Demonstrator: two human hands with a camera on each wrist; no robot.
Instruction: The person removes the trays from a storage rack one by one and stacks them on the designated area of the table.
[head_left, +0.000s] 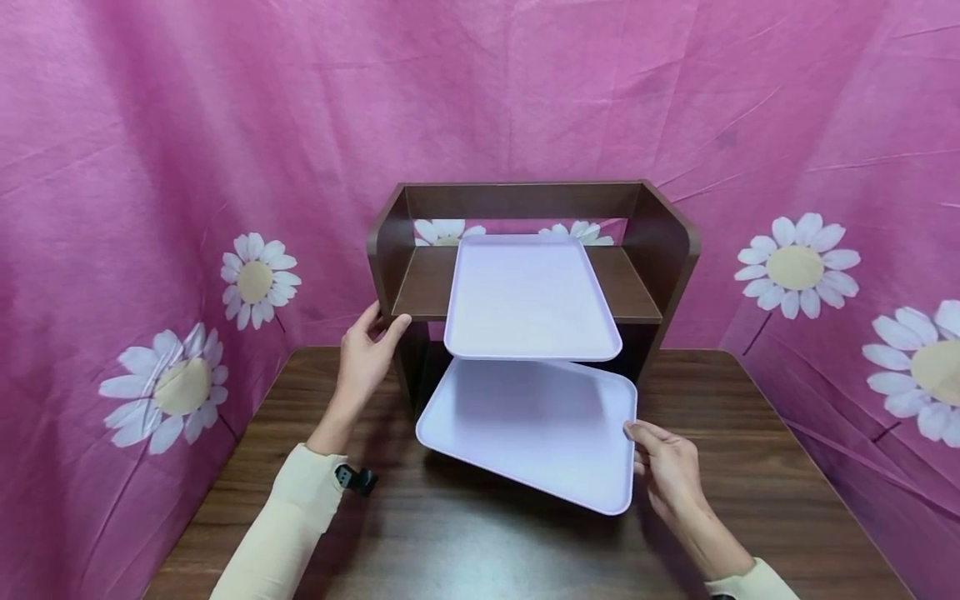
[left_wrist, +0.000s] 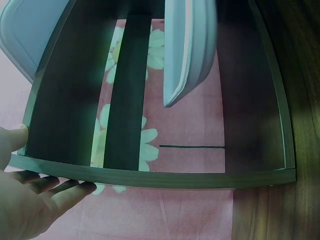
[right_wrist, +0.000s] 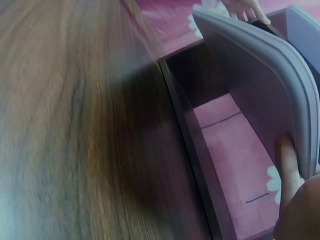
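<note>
A dark brown wooden desk shelf (head_left: pixel 636 283) stands on the table. One pale lilac tray (head_left: pixel 531 296) lies on its upper board, the front end jutting out past the edge. Below it, a second lilac tray (head_left: pixel 536 437) sits partly inside the lower opening, turned askew and held above the table. My right hand (head_left: pixel 670 468) pinches this lower tray at its right edge, thumb on top and fingers underneath. With my left hand (head_left: pixel 365 354) I grip the shelf's left side, the thumb at the front of the upper board. Layered rim lines show on the lower tray (right_wrist: pixel 260 65) in the right wrist view.
The wood-grain table (head_left: pixel 465 558) extends in front of the shelf and to both sides. A pink cloth (head_left: pixel 510 92) printed with white daisies hangs behind and at the sides. The shelf's side walls (left_wrist: pixel 255 100) bound the lower opening.
</note>
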